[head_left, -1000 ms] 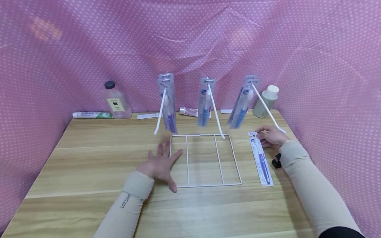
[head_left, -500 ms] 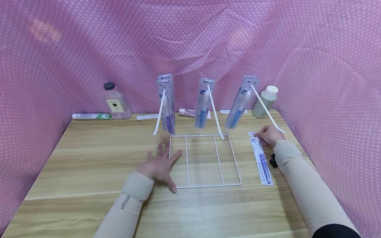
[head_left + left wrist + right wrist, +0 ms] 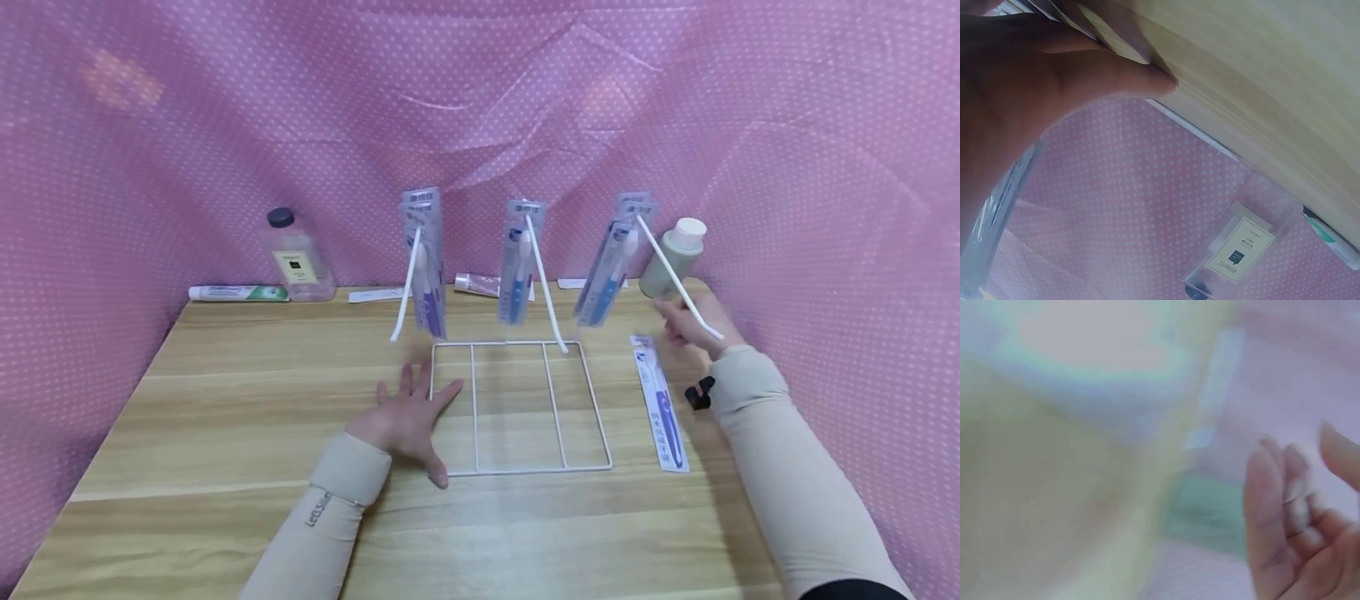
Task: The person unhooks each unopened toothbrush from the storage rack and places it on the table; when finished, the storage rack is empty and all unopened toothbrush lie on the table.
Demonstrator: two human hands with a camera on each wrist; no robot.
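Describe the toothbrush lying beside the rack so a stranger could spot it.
Find the white wire rack on the wooden table. Just right of its base lies a packaged, purple-handled toothbrush. Unlike the hanging toothbrushes on the rack, it rests flat on the wood.

Pink dotted curtain [image 3: 480, 108], pale wooden table [image 3: 202, 400]

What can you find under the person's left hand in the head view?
The white wire base runs beneath the left hand, over the wooden table. Its left rod shows toward the far end; the lower stretch and near-left corner are covered.
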